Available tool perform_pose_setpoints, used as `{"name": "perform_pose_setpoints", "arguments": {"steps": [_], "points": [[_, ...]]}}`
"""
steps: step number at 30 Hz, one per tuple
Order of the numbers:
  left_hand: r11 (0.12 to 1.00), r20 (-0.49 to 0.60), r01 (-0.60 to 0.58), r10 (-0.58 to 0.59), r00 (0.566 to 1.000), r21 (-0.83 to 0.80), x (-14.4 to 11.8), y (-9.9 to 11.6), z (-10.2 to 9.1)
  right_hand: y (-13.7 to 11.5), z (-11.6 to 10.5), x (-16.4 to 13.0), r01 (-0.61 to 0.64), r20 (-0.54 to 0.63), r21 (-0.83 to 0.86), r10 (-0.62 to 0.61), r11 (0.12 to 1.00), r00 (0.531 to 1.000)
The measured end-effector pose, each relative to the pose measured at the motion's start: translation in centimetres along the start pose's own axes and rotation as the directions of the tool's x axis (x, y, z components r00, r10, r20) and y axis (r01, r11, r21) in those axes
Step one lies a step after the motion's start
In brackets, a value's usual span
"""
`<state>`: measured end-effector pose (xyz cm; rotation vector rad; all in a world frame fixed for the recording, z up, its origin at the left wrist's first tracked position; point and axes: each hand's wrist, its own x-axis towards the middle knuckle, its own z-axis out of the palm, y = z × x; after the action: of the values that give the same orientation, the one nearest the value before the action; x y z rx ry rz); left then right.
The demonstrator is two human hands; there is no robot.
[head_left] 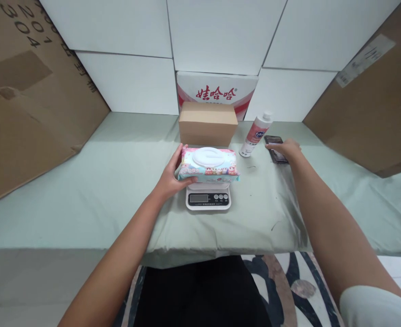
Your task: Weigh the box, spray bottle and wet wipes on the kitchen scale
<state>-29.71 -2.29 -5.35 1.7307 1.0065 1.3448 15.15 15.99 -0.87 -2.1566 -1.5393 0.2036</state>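
Observation:
A pack of wet wipes [210,165] with a white flip lid lies flat on a small white kitchen scale [208,199] at the table's middle. My left hand [170,177] grips the pack's left end. The scale's display and buttons face me below the pack. My right hand [285,148] reaches out to the right and rests, fingers down, on a dark phone [277,149] lying on the cloth. A white bottle with a red label [255,134] stands tilted just left of the phone.
A plain brown carton [207,123] sits behind the scale, with a red-and-white printed box [216,92] behind it. Large cardboard sheets [23,91] lean at the left and right [377,100]. White panels form the back wall. The table wears a pale green cloth [94,190].

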Motion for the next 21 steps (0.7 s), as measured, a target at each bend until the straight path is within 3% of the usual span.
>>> {"name": "perform_pose_setpoints", "arguments": {"steps": [3,6,8,10,12,13,15,16,18,21], "points": [[1.000,-0.004,0.002,-0.002,1.000,0.002,0.0,0.0,0.0,-0.4,-0.2,0.0,-0.210,0.040,-0.097,0.214,0.973,0.976],[1.000,-0.005,-0.006,0.006,1.000,0.009,0.0,-0.1,0.0,-1.0,-1.0,-0.6,-0.265,0.090,-0.134,0.278,0.955,0.956],[1.000,-0.008,-0.011,0.011,1.000,0.010,0.0,-0.2,0.0,-1.4,-1.7,-2.0,-0.243,0.030,-0.052,0.245,0.969,0.969],[1.000,-0.013,-0.010,0.010,1.000,0.008,0.0,-0.2,0.1,-1.7,-2.2,-4.7,-0.141,-0.140,0.064,0.148,0.988,0.979],[1.000,-0.018,-0.005,0.005,1.000,0.007,0.1,-0.2,0.1,-2.1,-2.0,-8.5,0.077,-0.275,0.159,-0.031,0.984,0.961],[1.000,-0.019,-0.002,0.002,1.000,0.006,0.1,-0.1,0.1,-2.4,-1.8,-10.6,0.249,-0.291,0.243,-0.175,0.938,0.941],[1.000,-0.015,0.001,-0.001,1.000,0.005,0.1,0.0,0.2,-3.4,-1.0,-14.6,0.511,-0.179,0.439,-0.485,0.739,0.856],[1.000,-0.013,0.001,-0.001,1.000,0.005,0.1,0.0,0.2,-4.0,-0.5,-16.3,0.545,-0.087,0.529,-0.597,0.651,0.797],[1.000,-0.013,-0.002,0.002,1.000,0.011,0.2,0.0,0.2,-5.8,0.4,-18.6,0.501,0.092,0.657,-0.719,0.563,0.689],[0.999,-0.029,-0.005,0.006,1.000,0.034,0.1,0.2,0.2,-8.7,1.4,-19.9,0.422,0.167,0.743,-0.755,0.519,0.635]]}}
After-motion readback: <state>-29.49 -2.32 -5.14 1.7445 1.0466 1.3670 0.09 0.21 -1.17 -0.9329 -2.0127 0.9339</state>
